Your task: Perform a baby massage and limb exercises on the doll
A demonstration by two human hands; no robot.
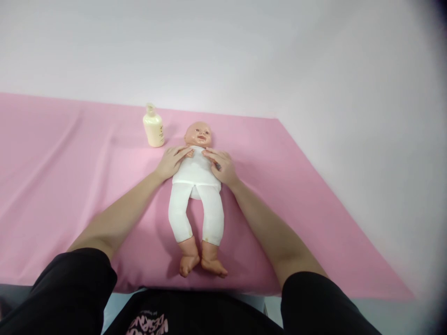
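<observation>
A baby doll (196,170) in a white top and white leggings lies on its back, head away from me and bare feet toward me. My left hand (172,162) is closed over the doll's arm on the left, the fingertips reaching its small hand at the upper chest. On the other side, my right hand (224,166) holds the doll's other arm, fingers over it and thumb lower down by the torso. Both of the doll's arms are mostly hidden under my hands.
A cream pump bottle (153,128) stands upright to the left of the doll's head. Pink cloth (87,186) with soft creases covers the table, its front edge close to my body. Behind and to the right is a pale wall (209,56).
</observation>
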